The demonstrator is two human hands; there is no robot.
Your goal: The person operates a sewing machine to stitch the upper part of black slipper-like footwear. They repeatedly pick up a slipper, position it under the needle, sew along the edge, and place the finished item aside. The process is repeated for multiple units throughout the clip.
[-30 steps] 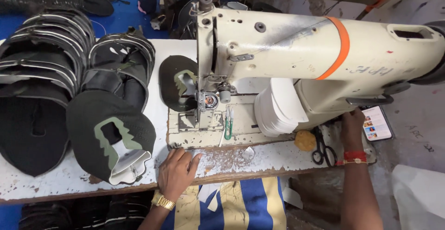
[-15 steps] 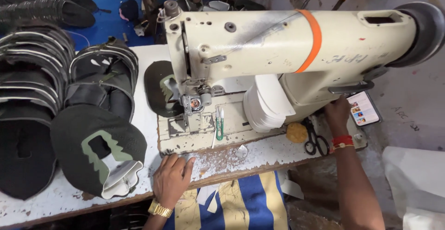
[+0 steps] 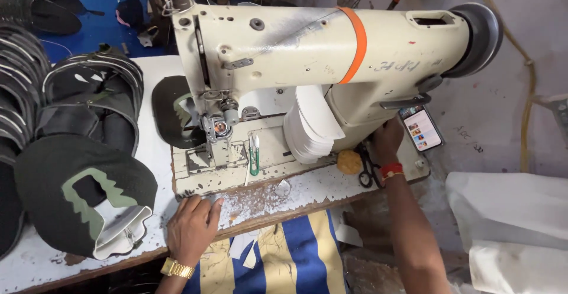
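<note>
My left hand (image 3: pixel 192 227) rests flat on the worn table edge (image 3: pixel 296 194), just in front of the cream sewing machine (image 3: pixel 307 57); it holds nothing and wears a gold watch. My right hand (image 3: pixel 386 143) reaches in behind the machine's right end, beside a lit phone (image 3: pixel 420 128) and black scissors (image 3: pixel 365 169); its fingers are hidden, so I cannot see what they do. A stack of white cut pieces (image 3: pixel 310 125) sits under the machine arm. Green thread snips (image 3: pixel 254 155) lie on the machine bed.
Stacks of black cap brims (image 3: pixel 89 104) fill the table's left side. One brim with a green jagged patch (image 3: pixel 83 202) lies nearest the left hand; another (image 3: pixel 173 113) lies by the needle. A yellow lump (image 3: pixel 349 162) sits near the scissors. White fabric (image 3: pixel 509 223) lies at right.
The view has shifted right and closer. My left hand stays flat on the table edge. My right hand stays by the phone and scissors.
</note>
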